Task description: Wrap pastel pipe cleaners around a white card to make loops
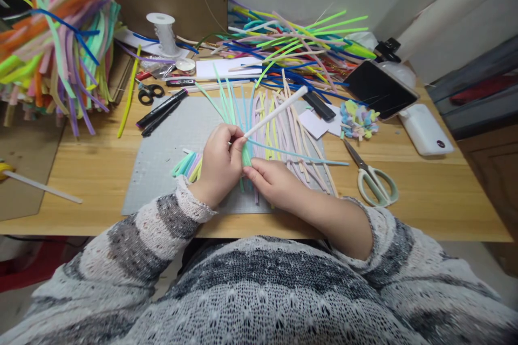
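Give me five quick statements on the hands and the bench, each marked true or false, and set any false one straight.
1. The left hand and the right hand are both over the grey cutting mat. True.
2. The left hand is empty. False: it pinches a white stem near one end.
3. The white spool stands upright towards the back of the table. True.
4. The pale-handled scissors lie left of the mat. False: the pale-handled scissors lie to its right.
5. Black markers lie to the left of both hands. True.
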A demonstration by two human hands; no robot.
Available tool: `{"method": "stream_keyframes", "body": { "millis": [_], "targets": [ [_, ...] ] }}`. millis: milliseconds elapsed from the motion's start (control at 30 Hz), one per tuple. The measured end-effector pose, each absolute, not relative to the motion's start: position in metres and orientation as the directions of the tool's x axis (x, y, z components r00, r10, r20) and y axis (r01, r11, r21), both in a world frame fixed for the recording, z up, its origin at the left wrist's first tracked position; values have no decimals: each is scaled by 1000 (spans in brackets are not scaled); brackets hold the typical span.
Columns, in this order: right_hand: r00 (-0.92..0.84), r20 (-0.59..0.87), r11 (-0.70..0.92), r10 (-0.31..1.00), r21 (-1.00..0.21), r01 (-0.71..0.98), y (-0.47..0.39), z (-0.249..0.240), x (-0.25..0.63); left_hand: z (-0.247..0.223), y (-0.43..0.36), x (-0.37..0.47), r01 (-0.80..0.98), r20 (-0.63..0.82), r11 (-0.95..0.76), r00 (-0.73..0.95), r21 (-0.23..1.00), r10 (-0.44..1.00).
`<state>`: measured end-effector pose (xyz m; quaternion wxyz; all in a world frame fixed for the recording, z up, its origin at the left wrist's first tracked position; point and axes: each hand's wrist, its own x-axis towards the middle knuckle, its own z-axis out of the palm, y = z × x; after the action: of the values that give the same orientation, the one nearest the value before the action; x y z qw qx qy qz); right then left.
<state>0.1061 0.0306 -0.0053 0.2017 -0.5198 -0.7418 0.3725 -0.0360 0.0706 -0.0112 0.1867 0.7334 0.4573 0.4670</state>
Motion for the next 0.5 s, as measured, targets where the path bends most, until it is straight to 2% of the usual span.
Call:
{"method": "stream_keyframes", "body": {
  "millis": [500],
  "targets": [
    [-356,-117,156,927,-744,650,31,-7,103,-12,70,-35,520,530,-519,143,679,836]
  ]
}}
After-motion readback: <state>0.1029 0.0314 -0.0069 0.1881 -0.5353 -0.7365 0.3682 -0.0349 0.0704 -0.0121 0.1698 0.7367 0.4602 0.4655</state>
